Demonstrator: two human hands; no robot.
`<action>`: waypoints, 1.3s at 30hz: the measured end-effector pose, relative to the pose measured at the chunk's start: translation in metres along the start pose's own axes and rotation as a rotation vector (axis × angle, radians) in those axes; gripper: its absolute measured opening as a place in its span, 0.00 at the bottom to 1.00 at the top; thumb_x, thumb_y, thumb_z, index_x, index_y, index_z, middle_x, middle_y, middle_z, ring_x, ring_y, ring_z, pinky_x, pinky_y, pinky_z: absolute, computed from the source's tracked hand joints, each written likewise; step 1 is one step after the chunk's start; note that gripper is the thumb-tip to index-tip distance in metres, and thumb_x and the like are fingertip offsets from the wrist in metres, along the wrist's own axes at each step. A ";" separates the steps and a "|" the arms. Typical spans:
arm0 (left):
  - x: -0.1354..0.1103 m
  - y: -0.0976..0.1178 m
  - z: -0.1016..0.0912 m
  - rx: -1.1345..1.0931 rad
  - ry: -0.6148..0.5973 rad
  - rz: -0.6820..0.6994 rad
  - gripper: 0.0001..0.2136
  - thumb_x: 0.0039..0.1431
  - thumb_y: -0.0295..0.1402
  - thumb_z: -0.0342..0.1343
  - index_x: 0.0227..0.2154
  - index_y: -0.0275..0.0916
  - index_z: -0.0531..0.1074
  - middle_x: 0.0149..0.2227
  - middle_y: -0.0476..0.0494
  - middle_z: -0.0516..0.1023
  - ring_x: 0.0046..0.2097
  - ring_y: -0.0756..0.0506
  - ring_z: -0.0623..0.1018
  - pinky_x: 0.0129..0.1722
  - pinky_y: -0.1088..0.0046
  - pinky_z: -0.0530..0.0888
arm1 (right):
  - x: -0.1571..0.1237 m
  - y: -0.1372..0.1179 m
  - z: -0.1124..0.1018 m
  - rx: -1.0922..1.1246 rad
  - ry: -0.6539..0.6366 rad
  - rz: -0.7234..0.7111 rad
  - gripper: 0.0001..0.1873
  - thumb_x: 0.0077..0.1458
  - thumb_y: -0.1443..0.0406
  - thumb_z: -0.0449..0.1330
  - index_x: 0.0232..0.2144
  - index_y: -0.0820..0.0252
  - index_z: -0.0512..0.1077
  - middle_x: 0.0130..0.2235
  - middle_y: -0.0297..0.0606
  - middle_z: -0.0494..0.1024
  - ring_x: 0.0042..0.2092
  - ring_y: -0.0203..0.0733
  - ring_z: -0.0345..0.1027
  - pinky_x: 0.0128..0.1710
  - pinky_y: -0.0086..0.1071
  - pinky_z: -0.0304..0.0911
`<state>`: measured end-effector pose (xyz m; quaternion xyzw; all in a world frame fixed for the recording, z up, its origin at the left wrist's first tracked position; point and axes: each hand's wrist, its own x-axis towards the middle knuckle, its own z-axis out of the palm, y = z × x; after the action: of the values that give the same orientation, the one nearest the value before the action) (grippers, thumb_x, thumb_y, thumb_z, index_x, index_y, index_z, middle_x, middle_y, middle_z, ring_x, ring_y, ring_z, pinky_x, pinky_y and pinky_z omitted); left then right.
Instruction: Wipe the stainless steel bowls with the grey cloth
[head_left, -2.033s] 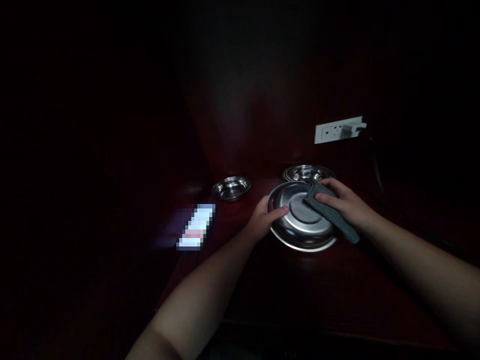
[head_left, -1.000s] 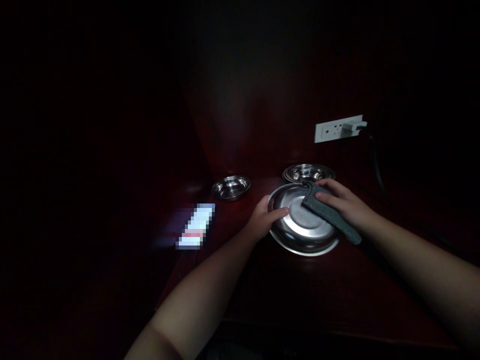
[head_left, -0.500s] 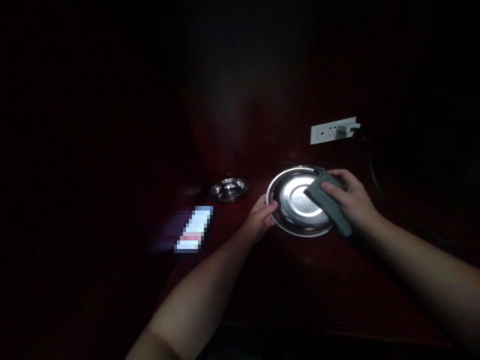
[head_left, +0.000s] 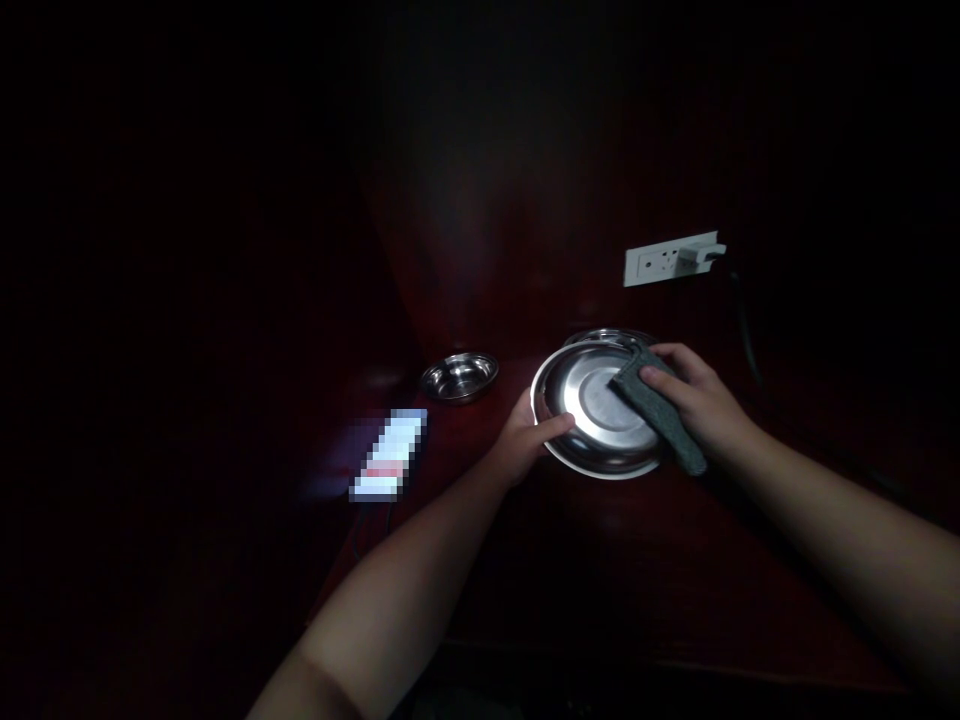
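A round steel plate [head_left: 592,415] is tilted up above the dark red wooden table [head_left: 600,560]. My left hand [head_left: 529,440] grips its left rim, thumb lying across the inside. My right hand [head_left: 694,400] presses a folded grey cloth [head_left: 652,405] against the plate's right inner side, fingers closed over the cloth. Just behind the plate, the rim of another steel dish [head_left: 600,337] shows.
A small steel bowl [head_left: 459,376] sits to the left near the back wall. A lit phone [head_left: 390,455] lies at the table's left edge. A white wall socket [head_left: 667,262] carries a plug with a dark cable hanging down the right. The surroundings are very dark.
The plate was lifted and tilted toward me, then lowered slightly. My right hand with the cloth has shifted across the plate's right side. The left thumb has moved back onto the plate's inside.
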<state>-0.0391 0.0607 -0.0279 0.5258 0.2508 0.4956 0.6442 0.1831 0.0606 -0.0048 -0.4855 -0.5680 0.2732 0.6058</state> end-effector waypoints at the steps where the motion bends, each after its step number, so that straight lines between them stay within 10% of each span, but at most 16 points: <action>1: 0.000 0.000 0.000 -0.004 0.007 0.000 0.32 0.42 0.35 0.69 0.52 0.40 0.66 0.51 0.39 0.74 0.49 0.39 0.75 0.45 0.64 0.72 | 0.000 -0.001 0.000 0.003 -0.007 0.004 0.16 0.45 0.52 0.66 0.35 0.50 0.71 0.33 0.36 0.76 0.34 0.49 0.70 0.32 0.40 0.64; 39: 0.001 0.005 0.001 0.067 0.039 -0.037 0.28 0.39 0.35 0.69 0.47 0.38 0.70 0.50 0.39 0.76 0.50 0.37 0.75 0.51 0.58 0.70 | -0.001 -0.003 -0.001 0.032 -0.164 0.029 0.14 0.45 0.54 0.68 0.32 0.53 0.72 0.33 0.33 0.78 0.32 0.44 0.72 0.32 0.38 0.67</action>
<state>-0.0396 0.0612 -0.0227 0.5326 0.2898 0.4850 0.6302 0.1835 0.0582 -0.0027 -0.4599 -0.6042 0.3298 0.5610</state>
